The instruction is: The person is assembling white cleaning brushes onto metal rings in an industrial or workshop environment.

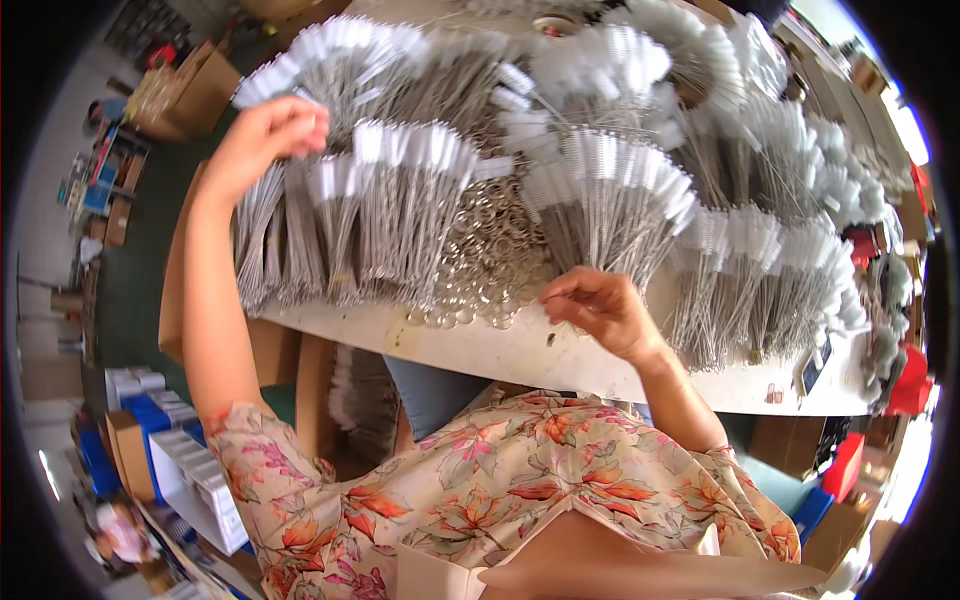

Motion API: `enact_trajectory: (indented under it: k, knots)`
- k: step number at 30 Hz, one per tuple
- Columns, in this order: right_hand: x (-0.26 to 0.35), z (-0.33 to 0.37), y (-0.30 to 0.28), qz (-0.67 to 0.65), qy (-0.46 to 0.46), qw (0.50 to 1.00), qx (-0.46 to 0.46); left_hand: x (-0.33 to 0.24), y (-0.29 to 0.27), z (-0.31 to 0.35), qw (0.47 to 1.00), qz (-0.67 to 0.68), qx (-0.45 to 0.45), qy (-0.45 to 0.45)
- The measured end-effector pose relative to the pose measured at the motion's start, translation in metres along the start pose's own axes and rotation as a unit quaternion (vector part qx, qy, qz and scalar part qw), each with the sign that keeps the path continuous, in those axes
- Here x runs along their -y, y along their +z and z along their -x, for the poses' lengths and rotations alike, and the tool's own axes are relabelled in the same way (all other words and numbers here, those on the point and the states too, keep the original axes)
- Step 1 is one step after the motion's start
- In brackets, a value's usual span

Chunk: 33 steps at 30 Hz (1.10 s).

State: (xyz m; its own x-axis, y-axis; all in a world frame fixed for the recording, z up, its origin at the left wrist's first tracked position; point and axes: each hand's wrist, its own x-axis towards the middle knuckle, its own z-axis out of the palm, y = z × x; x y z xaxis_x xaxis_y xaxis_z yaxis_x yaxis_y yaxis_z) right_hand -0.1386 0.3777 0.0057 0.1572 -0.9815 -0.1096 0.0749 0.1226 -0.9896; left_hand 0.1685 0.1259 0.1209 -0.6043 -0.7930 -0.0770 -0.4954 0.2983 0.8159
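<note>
Bundles of thin wire-stemmed brushes with white bristle heads (410,150) lie in rows across the table. My left hand (270,140) is raised over the bristle heads at the left, its fingers curled together; whatever they may hold is hidden. Between the bundles, a pile of small shiny metal rings (490,240) spreads toward the table's near edge. Just right of these rings, my right hand (605,310) has its thumb and fingers pinched close, in front of another brush bundle (610,200). Anything in that pinch is too small to make out.
The white table (540,360) curves along in front of me. More brush bundles (765,280) cover its right side, near a dark phone-like object (815,365). Below the table's left edge stands an open cardboard box (315,385) beside more brushes (365,410). Another carton (190,95) is at far left.
</note>
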Motion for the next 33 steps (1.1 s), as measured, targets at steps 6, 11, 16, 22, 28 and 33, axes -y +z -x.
enact_trajectory:
  k: [6, 11, 16, 22, 28, 33]
  knots:
    - [0.031, 0.030, -0.085, 0.042, -0.041, 0.987, -0.147, 0.090, -0.012, -0.166, 0.854, -0.493, -0.144, -0.078]
    - [0.046, 0.015, -0.151, 0.165, -0.017, 0.953, -0.253, 0.110, 0.005, -0.178, 0.808, -0.539, -0.151, -0.183]
    - [0.062, -0.044, -0.217, 0.336, 0.012, 0.911, -0.240, 0.114, -0.006, -0.177, 0.843, -0.505, -0.154, -0.105]
    - [0.038, -0.144, -0.242, 0.146, -0.039, 0.933, -0.327, 0.151, -0.034, -0.165, 0.952, -0.127, -0.267, -0.084]
    - [0.059, -0.135, -0.189, 0.367, -0.230, 0.835, -0.339, 0.067, 0.004, -0.136, 0.959, -0.028, -0.283, 0.004]
    - [0.079, -0.137, -0.155, 0.479, -0.321, 0.808, -0.123, 0.095, -0.007, -0.137, 0.960, -0.096, -0.248, -0.091]
